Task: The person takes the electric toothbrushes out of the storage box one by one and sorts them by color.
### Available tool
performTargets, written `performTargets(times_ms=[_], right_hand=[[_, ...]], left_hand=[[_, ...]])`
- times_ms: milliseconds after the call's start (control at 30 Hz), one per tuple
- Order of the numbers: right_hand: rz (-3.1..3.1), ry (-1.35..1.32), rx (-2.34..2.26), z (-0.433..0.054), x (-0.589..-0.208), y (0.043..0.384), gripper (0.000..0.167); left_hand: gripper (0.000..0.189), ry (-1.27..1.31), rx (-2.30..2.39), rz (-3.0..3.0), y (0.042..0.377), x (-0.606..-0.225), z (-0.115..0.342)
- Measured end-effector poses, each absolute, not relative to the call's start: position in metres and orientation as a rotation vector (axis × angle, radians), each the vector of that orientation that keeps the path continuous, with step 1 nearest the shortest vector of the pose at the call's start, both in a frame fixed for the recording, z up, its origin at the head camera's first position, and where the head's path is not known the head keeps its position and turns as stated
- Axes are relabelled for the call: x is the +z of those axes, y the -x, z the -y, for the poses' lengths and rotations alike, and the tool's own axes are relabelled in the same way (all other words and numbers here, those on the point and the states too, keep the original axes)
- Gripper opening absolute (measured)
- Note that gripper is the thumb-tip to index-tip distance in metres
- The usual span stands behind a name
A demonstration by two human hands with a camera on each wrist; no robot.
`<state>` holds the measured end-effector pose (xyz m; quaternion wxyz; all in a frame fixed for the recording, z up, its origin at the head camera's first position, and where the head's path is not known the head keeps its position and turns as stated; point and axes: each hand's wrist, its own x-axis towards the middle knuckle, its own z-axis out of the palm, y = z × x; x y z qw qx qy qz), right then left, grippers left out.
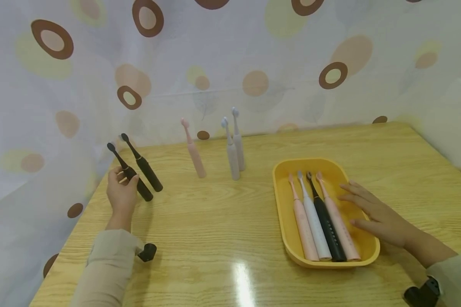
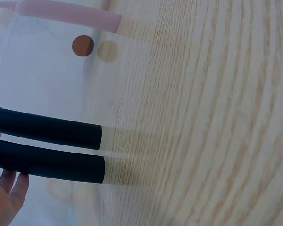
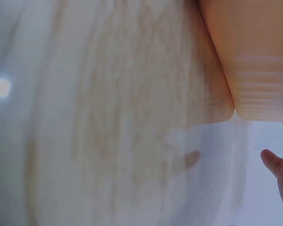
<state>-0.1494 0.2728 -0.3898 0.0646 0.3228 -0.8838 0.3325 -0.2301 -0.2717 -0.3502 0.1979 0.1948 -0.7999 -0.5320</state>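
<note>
At the table's left, my left hand grips a black electric toothbrush by its handle between thumb and fingers. A second black toothbrush stands upright right beside it. The left wrist view shows both dark handles, the held toothbrush being the lower one, with fingertips against it. My right hand, fingers spread, is at the right rim of a yellow tray. In the tray lie a pink toothbrush, a white toothbrush, a black toothbrush and another pink toothbrush.
Near the back edge stand a pink toothbrush and two white ones, the front white toothbrush partly covering the rear white toothbrush. A patterned cloth hangs behind the wooden table.
</note>
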Motion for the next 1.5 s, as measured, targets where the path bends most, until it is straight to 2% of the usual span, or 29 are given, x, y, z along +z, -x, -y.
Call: performTargets(times_ms=[800, 1500], right_hand=[[2.667, -0.959, 1.019, -0.273, -0.394, 0.152, 0.048], [2.651, -0.973, 0.983, -0.273, -0.393, 0.151, 0.048]], left_hand=[[0.043, -0.360, -1.659, 2.263, 0.228, -0.350, 0.282], [0.046, -0.422, -1.735, 2.150, 0.225, -0.348, 0.283]])
